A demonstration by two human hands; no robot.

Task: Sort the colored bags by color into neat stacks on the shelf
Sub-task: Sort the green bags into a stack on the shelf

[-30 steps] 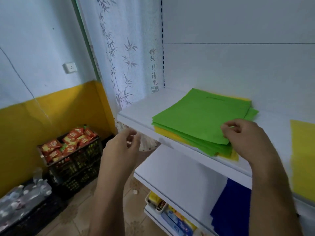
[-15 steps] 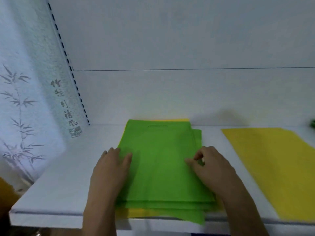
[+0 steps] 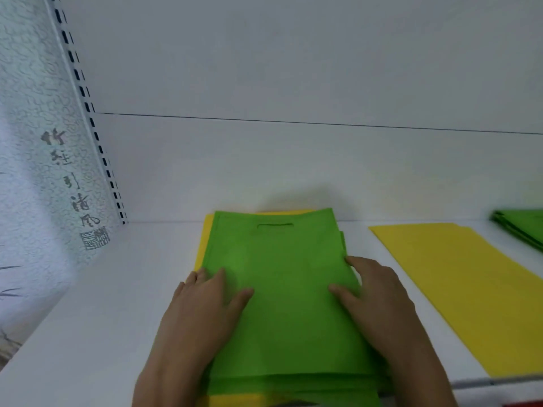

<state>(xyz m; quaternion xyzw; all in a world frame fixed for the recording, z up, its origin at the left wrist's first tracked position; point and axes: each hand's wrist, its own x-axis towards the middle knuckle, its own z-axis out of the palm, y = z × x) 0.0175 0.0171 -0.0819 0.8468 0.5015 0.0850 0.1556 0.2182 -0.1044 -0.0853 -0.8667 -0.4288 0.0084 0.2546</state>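
White shelf (image 3: 123, 304): both flat hands, left hand (image 3: 202, 306) and right hand (image 3: 379, 301), press the green bags (image 3: 282, 289), gripping nothing; square the edges evenly, then lift them off the yellow bag (image 3: 202, 245) beneath.

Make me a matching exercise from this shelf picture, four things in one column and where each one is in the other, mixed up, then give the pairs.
Things:
1. left hand
2. right hand
3. lone yellow bag
4. far green stack

Places:
A. far right edge of the shelf
B. flat on the shelf, right of the middle pile
C. on the left side of the top green bag
D. on the right side of the top green bag

Pairs: 1-C, 2-D, 3-B, 4-A
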